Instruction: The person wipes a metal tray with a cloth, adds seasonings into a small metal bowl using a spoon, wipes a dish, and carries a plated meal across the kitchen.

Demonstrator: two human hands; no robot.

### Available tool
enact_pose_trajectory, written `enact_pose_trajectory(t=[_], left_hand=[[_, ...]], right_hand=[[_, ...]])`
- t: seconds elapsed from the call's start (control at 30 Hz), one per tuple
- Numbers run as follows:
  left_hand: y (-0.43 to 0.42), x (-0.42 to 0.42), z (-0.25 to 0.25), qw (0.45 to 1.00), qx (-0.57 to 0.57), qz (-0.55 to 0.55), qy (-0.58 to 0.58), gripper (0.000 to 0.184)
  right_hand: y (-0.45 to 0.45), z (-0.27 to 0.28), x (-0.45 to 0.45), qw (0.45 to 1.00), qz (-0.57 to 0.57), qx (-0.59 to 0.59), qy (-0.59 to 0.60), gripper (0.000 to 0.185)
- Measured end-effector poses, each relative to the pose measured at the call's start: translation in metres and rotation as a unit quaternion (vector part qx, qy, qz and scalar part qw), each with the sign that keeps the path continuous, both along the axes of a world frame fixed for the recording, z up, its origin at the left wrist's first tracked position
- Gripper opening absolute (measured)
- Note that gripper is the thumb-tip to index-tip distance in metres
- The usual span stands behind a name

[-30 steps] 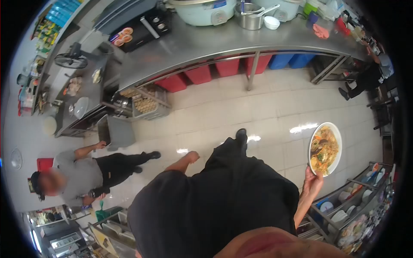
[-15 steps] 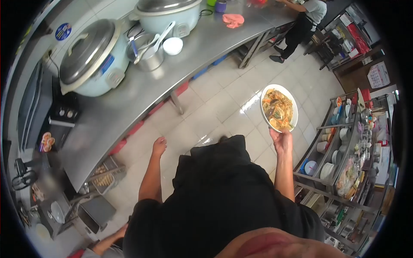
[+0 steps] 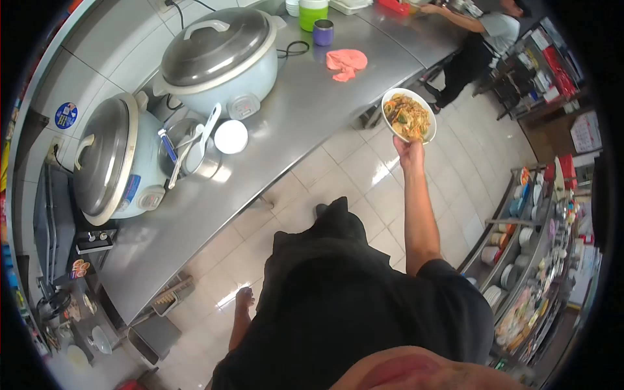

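My right hand (image 3: 411,151) grips the near rim of a white bowl (image 3: 426,137), with the arm stretched forward. Noodles with vegetables (image 3: 408,117) fill the bowl, which is over the floor beside the steel counter's edge. Low at my side hangs my left hand (image 3: 244,298), its fingers loosely curled; it is too small to tell whether they are closed on anything. On the steel counter (image 3: 286,123) lies a pink cloth (image 3: 346,63), to the left of the bowl.
Two large cookers (image 3: 218,62) stand on the counter, near a steel pot (image 3: 205,164) with utensils and a white bowl (image 3: 231,136). A co-worker (image 3: 481,45) is at the counter's far end. Shelves of dishes (image 3: 513,260) line the right side. A grey bin (image 3: 155,339) stands lower left.
The view has turned and moved closer to the counter. My right hand has carried the noodle bowl forward, toward the counter. My left hand has dropped lower. The co-worker on the left has left view.
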State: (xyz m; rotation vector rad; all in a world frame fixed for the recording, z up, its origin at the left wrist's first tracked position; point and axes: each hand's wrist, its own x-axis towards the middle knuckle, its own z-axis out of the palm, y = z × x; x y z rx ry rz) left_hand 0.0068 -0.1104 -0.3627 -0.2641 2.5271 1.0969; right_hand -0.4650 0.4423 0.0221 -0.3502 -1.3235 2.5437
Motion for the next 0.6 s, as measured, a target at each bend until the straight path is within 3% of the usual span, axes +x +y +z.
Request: enact_pose_trajectory(t=[0.1, 0.13, 0.2, 0.33, 0.37, 0.5, 0.6], left_hand=[[0.073, 0.045, -0.045, 0.954, 0.153, 0.257, 0.009, 0.023], [0.066, -0.046, -0.063, 0.935, 0.197, 0.289, 0.067, 0.024], [0.088, -0.050, -0.069, 0.892, 0.257, 0.330, 0.170, 0.029], [0.128, -0.029, 0.006, 0.855, 0.252, 0.436, 0.124, 0.036], [0.108, -0.098, 0.016, 0.845, 0.251, 0.463, 0.089, 0.037], [0.128, -0.068, -0.038, 0.800, 0.321, 0.505, 0.042, 0.041], [0.144, -0.056, -0.052, 0.751, 0.352, 0.559, 0.022, 0.044]], right_hand=[[0.013, -0.030, -0.024, 0.999, 0.007, -0.015, 0.036, 0.039], [0.026, -0.033, -0.091, 0.998, -0.020, -0.025, 0.056, 0.039], [0.027, -0.029, -0.141, 0.998, -0.017, -0.025, 0.059, 0.038], [0.019, -0.024, -0.216, 0.996, 0.000, -0.037, 0.075, 0.036], [0.030, -0.009, -0.268, 0.995, -0.023, -0.041, 0.084, 0.034], [0.037, -0.008, -0.321, 0.999, -0.014, -0.006, 0.034, 0.030], [0.035, -0.030, -0.341, 0.988, 0.004, 0.135, 0.072, 0.044]])
